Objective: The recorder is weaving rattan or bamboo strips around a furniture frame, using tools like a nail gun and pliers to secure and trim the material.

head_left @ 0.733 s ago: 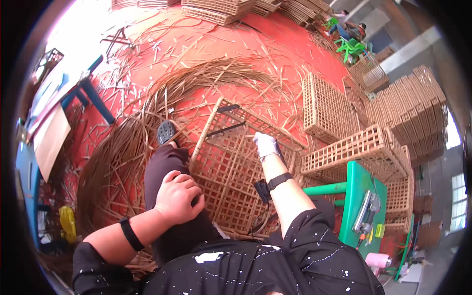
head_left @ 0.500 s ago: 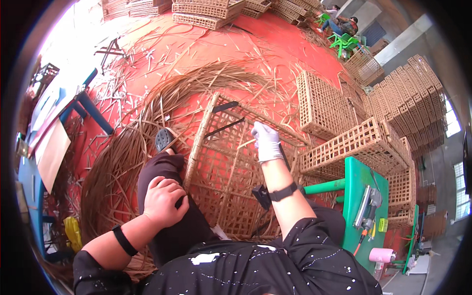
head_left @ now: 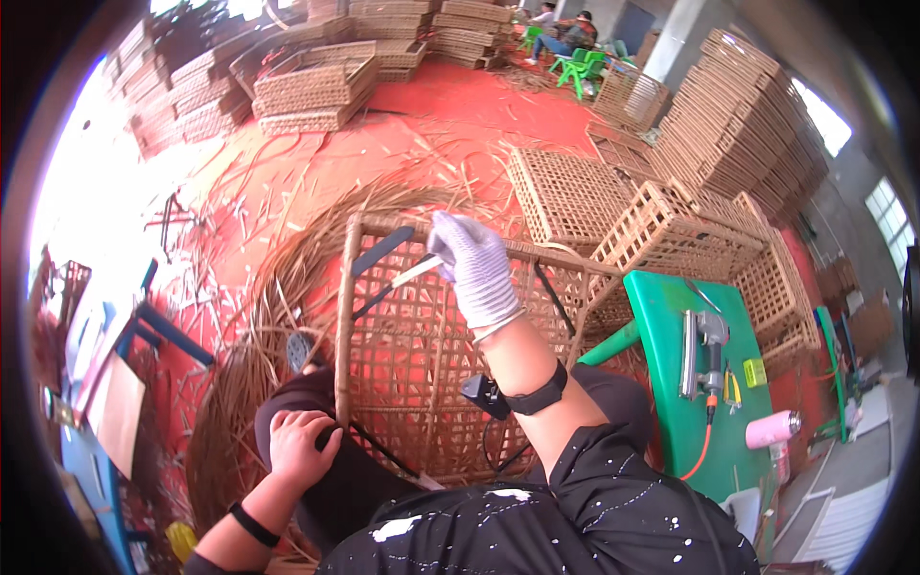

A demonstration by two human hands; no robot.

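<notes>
A shallow woven rattan basket with open lattice [head_left: 343, 326] lies between my legs, its rim wrapped in cane. Dark straps [head_left: 383, 251] cross its far left corner, and another dark strip runs down near its right side. My right hand [head_left: 470, 254], in a white knit glove, is closed at the far rim. From its fingers a short pale cane strip [head_left: 419, 272] points down and left over the basket. My bare left hand [head_left: 302, 446] rests on my left knee beside the basket, fingers laid out, holding nothing.
To the right, a green stool [head_left: 661, 355] carries a nail gun [head_left: 704, 355] with an orange hose, small pliers and a pink bottle [head_left: 772, 429]. Lattice baskets [head_left: 575, 196] are piled beyond it. Loose cane strips [head_left: 259, 335] curve along the red floor. A blue bench [head_left: 96, 460] stands left.
My right hand has moved left along the far rim, with the pale strip now showing from its fingers. My left hand has loosened and lies flatter on my knee. The view has tilted up.
</notes>
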